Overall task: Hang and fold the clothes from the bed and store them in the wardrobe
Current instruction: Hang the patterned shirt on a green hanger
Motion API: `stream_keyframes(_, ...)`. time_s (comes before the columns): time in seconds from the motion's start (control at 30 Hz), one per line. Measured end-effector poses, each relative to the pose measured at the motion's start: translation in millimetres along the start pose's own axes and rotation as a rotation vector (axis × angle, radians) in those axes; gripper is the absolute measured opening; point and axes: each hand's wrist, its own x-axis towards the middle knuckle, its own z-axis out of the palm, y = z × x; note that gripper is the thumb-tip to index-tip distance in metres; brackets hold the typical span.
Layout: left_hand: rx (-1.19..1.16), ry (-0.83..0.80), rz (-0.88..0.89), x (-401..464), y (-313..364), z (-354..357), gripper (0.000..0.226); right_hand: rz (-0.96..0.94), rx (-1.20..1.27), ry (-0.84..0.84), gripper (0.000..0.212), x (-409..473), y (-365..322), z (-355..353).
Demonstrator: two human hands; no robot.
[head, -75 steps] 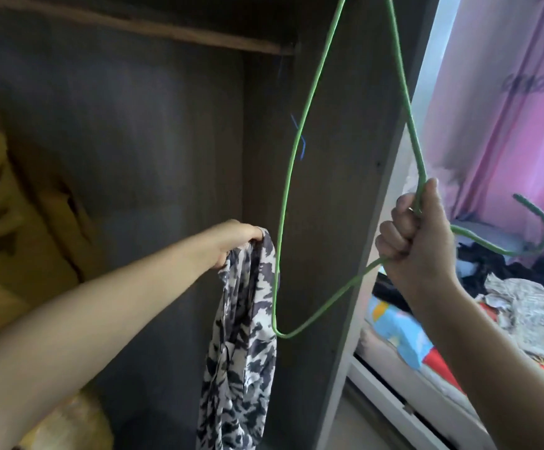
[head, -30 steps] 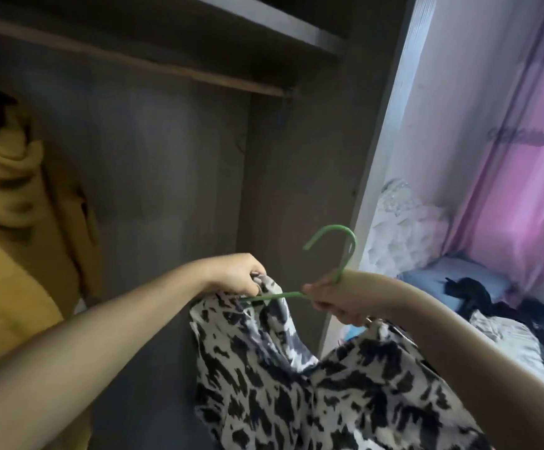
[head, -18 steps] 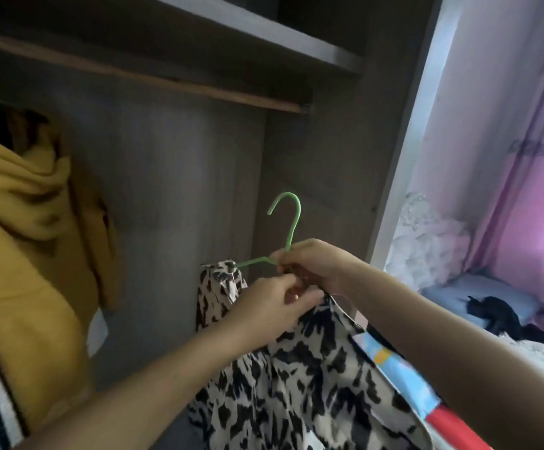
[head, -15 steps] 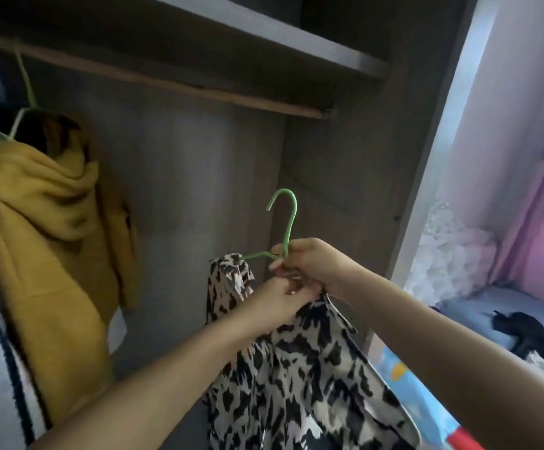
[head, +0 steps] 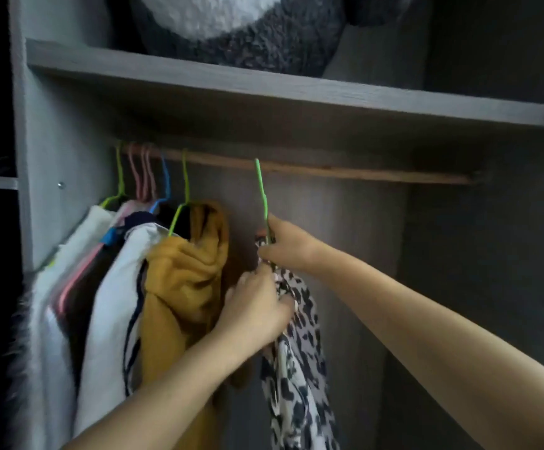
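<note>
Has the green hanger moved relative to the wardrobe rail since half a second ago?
Yes. The green hanger has gone up: its hook now reaches the wooden rail, with the right hand gripping its neck. Earlier it was well below.

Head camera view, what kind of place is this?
Likely inside a bedroom wardrobe: a wooden rail carries clothes on coloured hangers, with a shelf above.

wooden rail (head: 329, 172), hangers hooked, shelf (head: 264, 82), plush toy (head: 238, 27)
</note>
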Motion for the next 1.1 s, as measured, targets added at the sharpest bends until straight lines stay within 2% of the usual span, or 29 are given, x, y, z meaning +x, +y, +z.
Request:
stream_keyframes(0.07, 0.281, 0.097, 0.028, 26, -14, -27, 0.042, -0.042, -0.036, 0.033, 0.062, 38, -22, 3)
stream_keyframes(0.17, 0.597, 0.089, 0.009, 62, -30, -62, 0.046, -0.079, -0.074, 0.008, 0.045, 88, -53, 11)
stream_keyframes(0.33, 0.811, -0.005, -0.077, 103, -60, -87, 0.050, -0.086, -0.125, -0.022, 0.023, 140, -73, 36)
stream_keyframes(0.47, 0.857, -0.121, -0.107, 117, -81, -81, 0.051, -0.032, -0.175, -0.122, 0.034, 154, -62, 57)
stream_keyframes(0.6, 0.903, -0.171, -0.113, 120, -102, -70, 0.061, -0.003, -0.122, -0.104, 0.037, 159, -51, 73)
stream_keyframes(0.73, 0.847, -0.054, -0.089, 120, -104, -72, 0.064, -0.018, 0.022, -0.069, 0.044, 160, -43, 71)
stream_keyframes(0.8, 0.838, -0.011, -0.075, 114, -105, -72, 0.066, -0.047, 0.064, -0.011, 0.059, 150, -30, 73)
stream_keyframes(0.9, 0.836, 0.115, -0.007, 101, -103, -68, 0.068, -0.006, -0.011, 0.146, 0.062, 124, 2, 71)
stream_keyframes(0.97, 0.812, 0.211, 0.098, 93, -94, -57, 0.065, 0.020, -0.066, 0.244, 0.059, 97, 28, 61)
stream_keyframes(1.1, 0.660, 0.275, 0.296, 78, -57, -14, 0.049, 0.157, -0.233, 0.314, 0.056, 19, 89, 39)
